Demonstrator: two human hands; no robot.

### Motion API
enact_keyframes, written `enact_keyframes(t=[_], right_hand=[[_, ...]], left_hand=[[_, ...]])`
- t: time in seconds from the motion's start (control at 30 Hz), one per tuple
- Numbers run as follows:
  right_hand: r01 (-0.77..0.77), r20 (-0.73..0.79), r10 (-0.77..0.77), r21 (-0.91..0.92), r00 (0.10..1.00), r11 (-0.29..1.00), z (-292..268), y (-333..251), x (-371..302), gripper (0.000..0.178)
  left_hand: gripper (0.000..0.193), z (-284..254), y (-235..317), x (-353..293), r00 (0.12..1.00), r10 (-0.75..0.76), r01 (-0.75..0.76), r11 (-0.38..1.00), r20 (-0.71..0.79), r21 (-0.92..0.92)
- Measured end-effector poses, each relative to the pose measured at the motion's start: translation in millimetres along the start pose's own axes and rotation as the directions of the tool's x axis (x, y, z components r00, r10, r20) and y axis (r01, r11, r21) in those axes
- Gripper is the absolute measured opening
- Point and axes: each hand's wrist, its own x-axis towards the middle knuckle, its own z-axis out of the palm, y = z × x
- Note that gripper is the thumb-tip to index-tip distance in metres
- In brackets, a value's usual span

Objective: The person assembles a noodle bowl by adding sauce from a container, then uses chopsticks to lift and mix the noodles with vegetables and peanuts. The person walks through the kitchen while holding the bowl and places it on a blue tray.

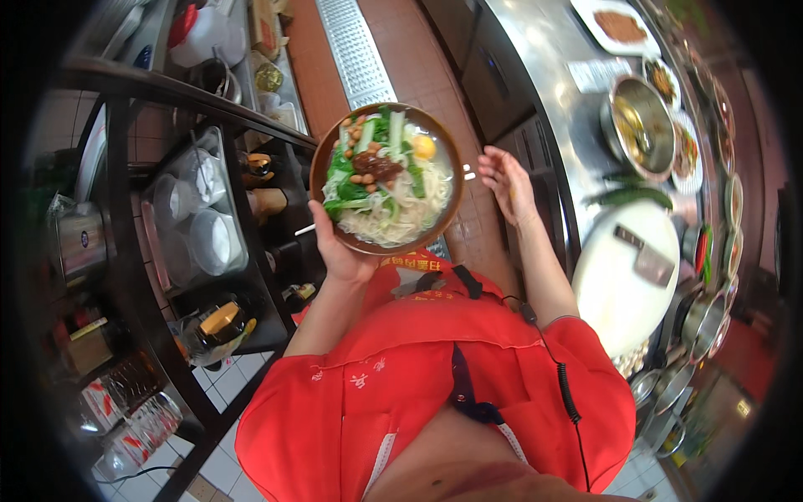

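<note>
All along the right side, seeing a long, shiny stainless-steel counter (pixel 539 58); on the left, facing a black-framed shelving rack (pixel 261 132). Wearing bright red cloth work clothes (pixel 326 418). Seeing a large white oval cutting board (pixel 611 284) lying on the counter. Holding a round brown bowl (pixel 456 159) out in front, between counter and rack, carrying pale noodles (pixel 393 222), leafy greens (pixel 343 188), dark red-brown sauce (pixel 376 166) and a yellow egg yolk (pixel 424 148). Supporting its lower-left rim with the bare left hand (pixel 343 255), laying the thumb along the edge; not being able to tell spread from pressed together for the fingers hidden underneath. Holding out the bare right hand (pixel 510 184), empty, with fingers loosely together, slightly bent and pinching nothing. Finding the bowl directly left of those right fingertips, near but apart, the left hand being nearer and touching; finding no long axis in so round an outline. Noticing clear plastic bottles (pixel 142 439) bearing red-and-white labels low on the left, then a black-handled steel cleaver (pixel 652 263) on the board. Spotting thin white stick ends (pixel 468 171) beyond the bowl's right rim. Making out yellow lettering (pixel 410 263) and smaller white lettering (pixel 368 372) on the clothes.
</note>
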Motion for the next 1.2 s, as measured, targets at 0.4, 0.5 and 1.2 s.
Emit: enact_keyframes(t=[0.4,0.5,1.2], right_hand=[[-0.021,0.234,-0.08,0.398,0.969,0.917,202.3,-102.6,251.3,0.056],[0.077,0.104,-0.097,0.182,0.99,0.98,179.2,-154.4,337.6,0.049],[0.191,0.238,-0.077,-0.506,0.968,0.841,326.1,-367.1,1104.1,0.045]], left_hand=[[0.069,90.2,186.3,258.8,0.989,-0.012,0.018,0.999,0.148,-0.042],[0.069,122.4,209.4,335.7,0.989,0.023,-0.015,0.998,0.143,-0.055],[0.067,241.8,492.7,993.6,0.923,0.371,-0.376,0.925,-0.101,-0.043]])
